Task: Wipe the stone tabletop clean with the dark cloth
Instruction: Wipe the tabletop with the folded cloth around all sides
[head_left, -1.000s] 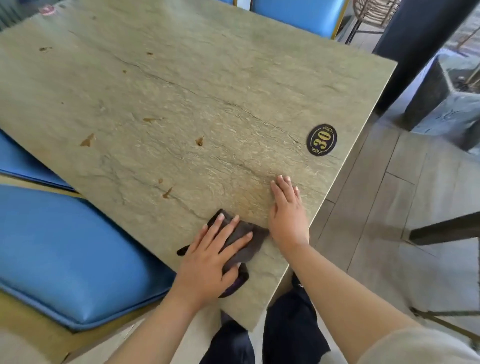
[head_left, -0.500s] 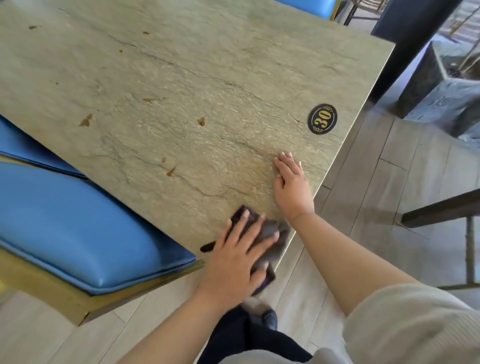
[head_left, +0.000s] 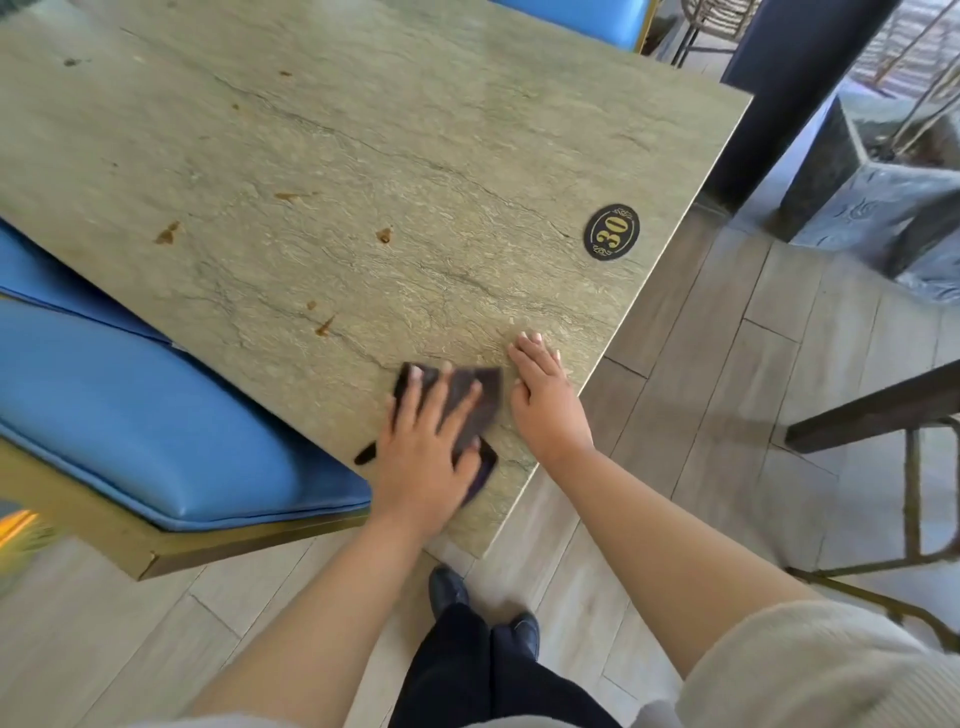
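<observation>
The greenish stone tabletop (head_left: 363, 156) fills the upper left of the head view, with several small brown stains such as one (head_left: 167, 233) near its left edge. My left hand (head_left: 423, 447) lies flat with fingers spread on the dark cloth (head_left: 483, 395), pressing it onto the table's near corner. Beside it, my right hand (head_left: 545, 400) rests palm down on the bare stone by the right edge, holding nothing.
A black oval "30" plaque (head_left: 612, 230) sits near the table's right edge. Blue cushioned seats (head_left: 130, 405) run under the left side, another blue chair (head_left: 576, 21) at the far side. A dark pillar (head_left: 789, 88), stone planter (head_left: 883, 197) and dark furniture frame (head_left: 883, 410) stand right.
My left hand has slid the cloth a little farther onto the table from its near edge, toward my right hand. My right hand stays planted. The camera has shifted.
</observation>
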